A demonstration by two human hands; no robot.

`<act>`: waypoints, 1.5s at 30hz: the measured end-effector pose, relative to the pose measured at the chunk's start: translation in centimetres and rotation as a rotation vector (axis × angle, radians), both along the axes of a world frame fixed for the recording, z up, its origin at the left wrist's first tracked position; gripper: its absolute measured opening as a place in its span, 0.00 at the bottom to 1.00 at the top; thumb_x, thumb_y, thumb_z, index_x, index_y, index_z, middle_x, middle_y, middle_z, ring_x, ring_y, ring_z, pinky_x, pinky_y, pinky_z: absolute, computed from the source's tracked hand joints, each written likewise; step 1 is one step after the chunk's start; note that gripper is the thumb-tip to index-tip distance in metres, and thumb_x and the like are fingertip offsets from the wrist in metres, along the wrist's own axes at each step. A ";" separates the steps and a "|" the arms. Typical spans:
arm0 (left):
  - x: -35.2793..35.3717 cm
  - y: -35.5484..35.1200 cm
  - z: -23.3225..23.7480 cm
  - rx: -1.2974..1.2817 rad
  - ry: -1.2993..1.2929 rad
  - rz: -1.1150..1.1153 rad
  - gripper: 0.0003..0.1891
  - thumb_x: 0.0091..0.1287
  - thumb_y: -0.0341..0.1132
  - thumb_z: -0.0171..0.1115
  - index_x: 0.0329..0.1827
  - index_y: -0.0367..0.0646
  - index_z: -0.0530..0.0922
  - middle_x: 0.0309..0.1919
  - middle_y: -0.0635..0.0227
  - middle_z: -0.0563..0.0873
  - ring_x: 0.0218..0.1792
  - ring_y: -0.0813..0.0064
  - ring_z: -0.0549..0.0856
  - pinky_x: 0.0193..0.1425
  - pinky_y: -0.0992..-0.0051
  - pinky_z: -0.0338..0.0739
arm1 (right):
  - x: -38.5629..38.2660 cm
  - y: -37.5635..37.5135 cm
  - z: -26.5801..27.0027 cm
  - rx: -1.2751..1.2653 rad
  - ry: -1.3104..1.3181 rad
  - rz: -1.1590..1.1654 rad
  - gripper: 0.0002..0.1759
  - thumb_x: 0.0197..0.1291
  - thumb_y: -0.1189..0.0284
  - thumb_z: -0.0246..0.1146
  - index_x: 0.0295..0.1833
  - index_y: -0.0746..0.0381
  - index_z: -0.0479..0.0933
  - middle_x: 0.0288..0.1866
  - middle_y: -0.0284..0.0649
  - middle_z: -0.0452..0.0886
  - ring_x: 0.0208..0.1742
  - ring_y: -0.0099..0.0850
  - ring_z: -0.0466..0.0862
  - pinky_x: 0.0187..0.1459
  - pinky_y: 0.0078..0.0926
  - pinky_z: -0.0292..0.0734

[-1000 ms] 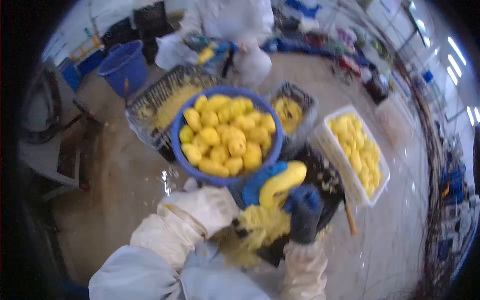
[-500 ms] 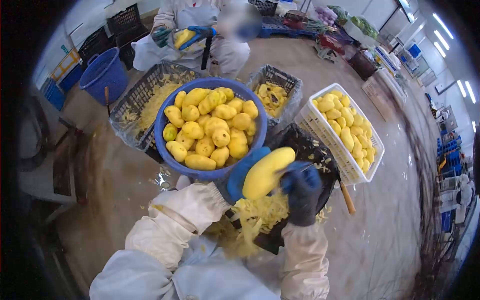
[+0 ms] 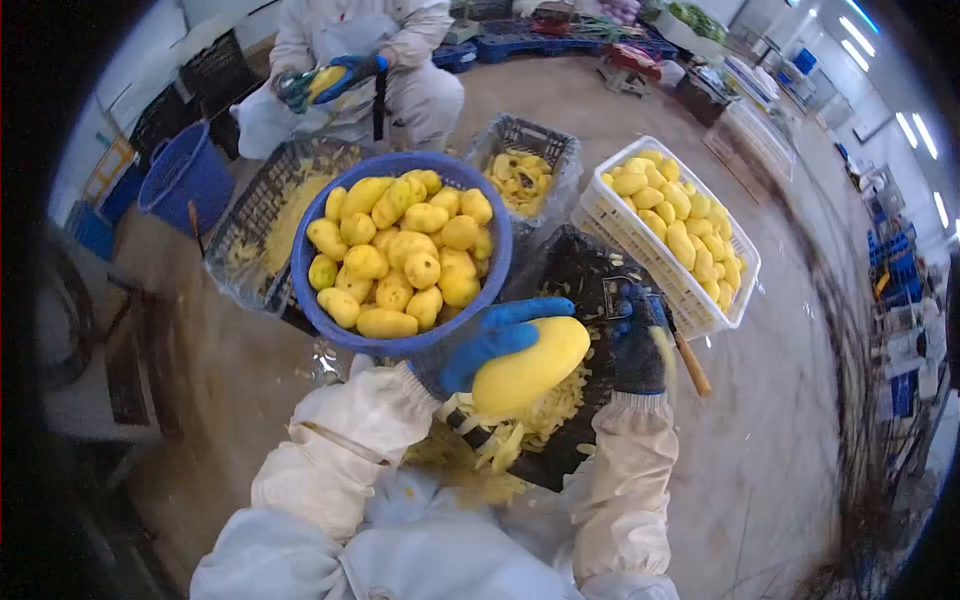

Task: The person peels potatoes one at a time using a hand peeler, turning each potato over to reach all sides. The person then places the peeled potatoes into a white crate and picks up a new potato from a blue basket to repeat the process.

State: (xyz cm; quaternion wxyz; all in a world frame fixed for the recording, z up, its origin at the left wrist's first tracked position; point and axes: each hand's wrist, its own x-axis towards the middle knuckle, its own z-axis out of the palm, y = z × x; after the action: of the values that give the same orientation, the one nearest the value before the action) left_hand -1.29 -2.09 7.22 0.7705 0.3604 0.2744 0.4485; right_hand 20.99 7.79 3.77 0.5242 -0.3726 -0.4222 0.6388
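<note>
The left hand (image 3: 470, 352), half-open, cups 1 yellow potato (image 3: 532, 368) over the peelings (image 3: 548, 412), apparently to leave its 3 o'clock side bare; farther that way, the right hand (image 3: 637, 345) curls tightly round what looks like a peeler (image 3: 609, 298).

A smooth yellow potato in your left grip, a peeler in your right
The potato (image 3: 531, 366) in your left grip (image 3: 478, 343) is a plump, long oval, bright yellow and even-coloured on the side facing you, with rounded ends; it lies aslant, its far end raised toward the upper right, while your glove cups its upper left side. The peeler (image 3: 611, 296) in your right grip (image 3: 640, 342) shows only a small metal frame at your glove's upper left edge, its handle hidden in your palm; it stands apart from the potato, beyond its far end and to the right.
</note>
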 end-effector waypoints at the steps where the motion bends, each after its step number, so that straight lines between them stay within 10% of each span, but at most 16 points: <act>1: -0.1 0.2 0.3 0.074 0.045 0.016 0.34 0.69 0.46 0.55 0.72 0.35 0.58 0.64 0.60 0.73 0.62 0.69 0.74 0.68 0.70 0.67 | 0.0 -0.1 0.6 -0.209 0.399 0.046 0.07 0.63 0.77 0.54 0.41 0.63 0.78 0.32 0.32 0.74 0.29 0.18 0.72 0.32 0.15 0.68; 4: -0.2 0.5 0.2 0.172 0.114 0.024 0.41 0.64 0.48 0.59 0.74 0.35 0.54 0.65 0.58 0.71 0.63 0.69 0.73 0.67 0.71 0.67 | -1.5 -3.7 4.4 0.077 -0.248 0.247 0.08 0.67 0.72 0.54 0.38 0.61 0.78 0.29 0.28 0.74 0.24 0.14 0.71 0.22 0.11 0.65; 7: -0.1 0.1 -0.1 0.141 0.093 0.008 0.50 0.56 0.52 0.67 0.76 0.37 0.51 0.63 0.58 0.73 0.61 0.69 0.74 0.66 0.71 0.68 | -1.2 -0.9 -0.3 0.446 -0.350 -0.012 0.08 0.66 0.70 0.56 0.38 0.61 0.78 0.25 0.28 0.73 0.20 0.14 0.70 0.20 0.11 0.65; 8: -0.3 0.0 0.4 0.143 0.118 -0.007 0.52 0.54 0.53 0.69 0.76 0.38 0.50 0.60 0.59 0.75 0.59 0.70 0.75 0.65 0.71 0.69 | -0.1 -0.8 0.2 -0.164 0.079 -0.015 0.08 0.66 0.69 0.57 0.37 0.62 0.78 0.22 0.28 0.72 0.19 0.14 0.69 0.20 0.11 0.64; 9: -0.6 0.1 0.7 0.147 0.137 -0.016 0.54 0.51 0.54 0.70 0.76 0.39 0.50 0.58 0.60 0.77 0.57 0.70 0.77 0.63 0.70 0.70 | -0.4 -1.7 2.0 -0.159 0.087 -0.027 0.08 0.66 0.69 0.57 0.37 0.62 0.78 0.22 0.28 0.72 0.19 0.14 0.69 0.20 0.11 0.64; 12: -0.5 0.7 0.7 0.200 0.174 0.000 0.52 0.55 0.48 0.69 0.77 0.41 0.48 0.53 0.61 0.79 0.53 0.73 0.78 0.60 0.71 0.72 | -1.9 -3.7 4.3 0.336 -0.320 0.271 0.09 0.66 0.69 0.57 0.36 0.62 0.77 0.21 0.26 0.72 0.18 0.14 0.68 0.19 0.10 0.62; 15: -0.4 0.5 0.6 0.187 0.229 -0.029 0.53 0.53 0.50 0.71 0.77 0.41 0.49 0.53 0.62 0.79 0.54 0.73 0.78 0.60 0.72 0.72 | 0.5 -0.5 -0.7 0.346 -0.410 -0.038 0.10 0.64 0.67 0.60 0.35 0.62 0.76 0.21 0.27 0.72 0.18 0.14 0.68 0.19 0.10 0.62; 19: -0.3 1.2 0.1 0.227 0.250 0.065 0.52 0.53 0.51 0.70 0.76 0.40 0.51 0.54 0.63 0.79 0.56 0.73 0.77 0.61 0.73 0.71 | -1.7 -4.6 6.8 -0.078 -0.088 0.320 0.09 0.65 0.70 0.58 0.32 0.62 0.77 0.22 0.27 0.73 0.19 0.14 0.68 0.21 0.09 0.61; 24: -0.1 0.6 0.0 0.178 0.142 0.020 0.46 0.58 0.51 0.66 0.75 0.40 0.53 0.52 0.61 0.79 0.53 0.71 0.79 0.58 0.71 0.74 | -0.7 -1.4 1.5 0.225 -0.211 -0.126 0.11 0.65 0.68 0.58 0.34 0.64 0.78 0.22 0.31 0.75 0.21 0.17 0.73 0.24 0.11 0.67; 26: 0.1 0.7 -0.7 0.153 0.095 0.107 0.44 0.59 0.54 0.64 0.74 0.41 0.57 0.51 0.60 0.80 0.52 0.69 0.80 0.57 0.70 0.75 | -2.2 -3.8 4.4 0.095 -0.115 0.098 0.11 0.65 0.68 0.57 0.34 0.63 0.78 0.23 0.30 0.75 0.21 0.17 0.72 0.24 0.11 0.67; 33: 1.2 1.8 -4.8 -0.205 -0.728 -0.150 0.28 0.67 0.53 0.56 0.65 0.49 0.67 0.45 0.56 0.81 0.51 0.64 0.80 0.51 0.61 0.77 | -2.0 -3.4 2.1 -0.079 0.282 0.180 0.08 0.66 0.67 0.59 0.43 0.60 0.73 0.29 0.29 0.75 0.24 0.14 0.71 0.24 0.11 0.68; 35: 1.8 1.5 -5.4 0.123 0.030 0.328 0.33 0.66 0.46 0.62 0.69 0.41 0.62 0.63 0.57 0.73 0.61 0.67 0.75 0.65 0.65 0.69 | -3.7 -5.7 2.9 -0.061 0.244 0.389 0.05 0.68 0.69 0.57 0.43 0.59 0.73 0.31 0.28 0.76 0.26 0.12 0.72 0.27 0.08 0.69; 36: 1.3 1.2 -2.7 0.765 0.420 0.408 0.21 0.69 0.37 0.59 0.62 0.40 0.70 0.49 0.66 0.79 0.48 0.77 0.78 0.52 0.73 0.73 | -3.7 -5.2 2.0 -0.094 0.261 0.334 0.05 0.68 0.69 0.56 0.43 0.58 0.73 0.31 0.28 0.76 0.26 0.12 0.72 0.28 0.07 0.69; 37: 1.4 1.0 -3.5 0.776 0.519 0.429 0.31 0.65 0.34 0.63 0.70 0.37 0.61 0.61 0.60 0.75 0.59 0.69 0.76 0.62 0.68 0.71 | -3.7 -4.5 0.7 -0.127 0.278 0.277 0.04 0.69 0.70 0.56 0.42 0.58 0.74 0.31 0.27 0.76 0.26 0.12 0.72 0.29 0.07 0.70; 39: 2.0 2.0 -3.9 0.670 0.612 0.524 0.17 0.69 0.37 0.59 0.57 0.40 0.73 0.39 0.72 0.81 0.40 0.81 0.79 0.44 0.79 0.76 | -4.6 -4.0 -1.4 -0.200 0.337 0.237 0.04 0.69 0.70 0.56 0.42 0.58 0.74 0.31 0.27 0.76 0.26 0.12 0.72 0.28 0.07 0.69; 45: 1.8 1.4 -3.0 -0.303 -0.296 0.238 0.19 0.71 0.46 0.55 0.56 0.41 0.75 0.42 0.69 0.83 0.42 0.81 0.81 0.46 0.78 0.78 | -4.5 -4.1 -0.7 -0.225 0.383 0.284 0.04 0.68 0.71 0.57 0.41 0.61 0.74 0.28 0.29 0.76 0.24 0.16 0.73 0.27 0.10 0.68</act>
State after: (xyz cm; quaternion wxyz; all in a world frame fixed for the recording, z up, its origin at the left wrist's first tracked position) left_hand 0.52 -0.70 4.18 0.7893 0.1360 0.2631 0.5379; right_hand 16.49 3.66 3.11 0.4549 -0.2381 -0.2897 0.8078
